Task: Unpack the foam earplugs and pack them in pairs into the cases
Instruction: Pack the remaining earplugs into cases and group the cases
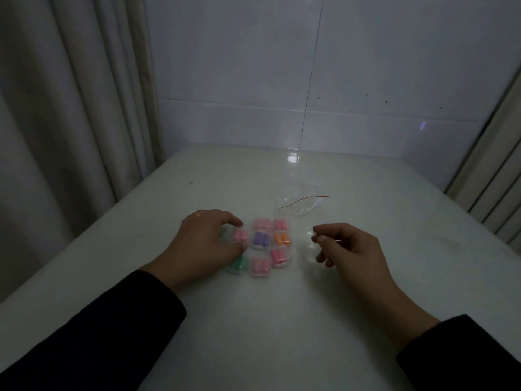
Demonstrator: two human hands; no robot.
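A dim room with white tiled walls and pale curtains (70,108) at the left holds a glossy white table (253,320) that fills the lower view. Near the table's middle sit small clear plastic cases (260,252) in a tight block of rows, edges touching or nearly so. Each case that shows carries a pair of foam earplugs: pink pairs along the far row and the near row, a purple pair (260,239) in the centre, an orange pair (282,239) to its right, and a green pair (239,263) at the near left corner of the block.

The left hand (207,244) rests over the block's left side, thumb and fingers curled around a case holding pink earplugs (240,235). The right hand (346,248) hovers just right of the block, fingers loosely curled; thumb and forefinger seem pinched together, but whether anything clear sits between them cannot be told. Beyond the block, toward the far edge, lies a crumpled clear plastic bag (304,204) with a thin red strip.

The cases look light, stiff and slick, so they would likely slide on the glossy top; gripping one by opposite side walls seems safest. The earplugs are probably soft and springy, best pinched gently at mid-length.
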